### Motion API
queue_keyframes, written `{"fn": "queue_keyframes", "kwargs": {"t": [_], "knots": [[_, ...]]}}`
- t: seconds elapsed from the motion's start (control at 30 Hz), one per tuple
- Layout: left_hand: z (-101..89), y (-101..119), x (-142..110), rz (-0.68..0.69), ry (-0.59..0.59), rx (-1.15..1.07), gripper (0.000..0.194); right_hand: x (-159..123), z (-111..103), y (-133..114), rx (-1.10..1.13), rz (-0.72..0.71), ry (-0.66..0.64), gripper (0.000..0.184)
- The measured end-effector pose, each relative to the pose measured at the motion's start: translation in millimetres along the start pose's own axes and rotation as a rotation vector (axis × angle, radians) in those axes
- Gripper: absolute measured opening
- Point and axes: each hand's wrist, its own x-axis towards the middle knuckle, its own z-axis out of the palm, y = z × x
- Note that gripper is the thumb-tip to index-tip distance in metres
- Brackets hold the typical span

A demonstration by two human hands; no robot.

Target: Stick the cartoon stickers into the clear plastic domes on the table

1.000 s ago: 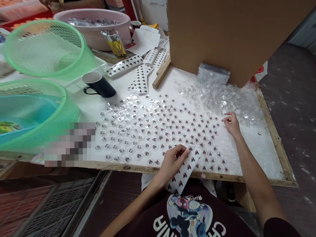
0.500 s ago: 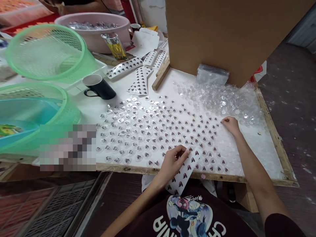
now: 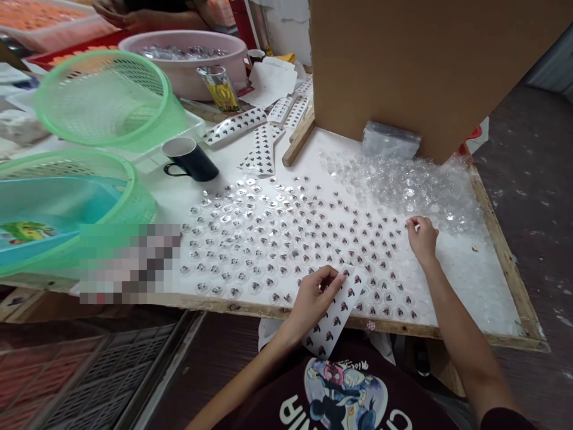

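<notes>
My left hand [image 3: 313, 301] grips a white sheet of small dark-and-red stickers [image 3: 344, 306] between thumb and fingers, over the table's front edge. Farther right, my right hand [image 3: 423, 239] is pinched just above the tabletop. Whatever is between its fingertips is too small to make out. Beside those fingertips lies a clear round disc with a sticker [image 3: 398, 232]. Rows of similar stickered discs [image 3: 286, 239] cover the middle of the white table. Plain clear discs [image 3: 465, 275] lie to the right, under and beyond my right forearm.
A heap of clear plastic discs [image 3: 412, 188] lies before a tall cardboard sheet [image 3: 416, 71]. A dark mug [image 3: 192, 160], green baskets [image 3: 174, 122] and a pink basin [image 3: 183, 71] stand left. Wooden strips [image 3: 505, 257] edge the table. Another person's hand [image 3: 111, 13] shows at the back.
The view has shifted slightly, so the table appears farther right and lower. My right hand has turned a little and its fingers have curled up. My left hand still holds the sticker sheet.
</notes>
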Motion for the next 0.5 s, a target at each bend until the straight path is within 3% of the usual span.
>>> {"fn": "queue_keyframes", "kwargs": {"t": [0.07, 0.17, 0.2, 0.3, 0.4, 0.5], "knots": [[0.9, -1, 0, 0.008, 0.021, -0.013, 0.032, -36, -2, -24, 0.287, -0.036, -0.106, 0.026], [3.2, -1, 1, 0.027, 0.046, -0.03, 0.03, -95, -3, -58, 0.548, -0.088, -0.509, 0.031], [3.8, -1, 1, 0.034, 0.051, -0.035, 0.03, -110, -2, -67, 0.593, -0.105, -0.571, 0.031], [4.3, 0, 0, 0.041, 0.043, -0.05, 0.034, -134, -2, -79, 0.656, -0.083, -0.606, 0.023], [3.0, 2, -2, 0.027, 0.019, -0.062, 0.037, -136, -3, -78, 0.642, -0.059, -0.639, 0.023], [2.4, 4, -4, 0.025, -0.003, -0.086, 0.029, -134, -3, -74, 0.571, -0.095, -0.631, 0.022]]}}
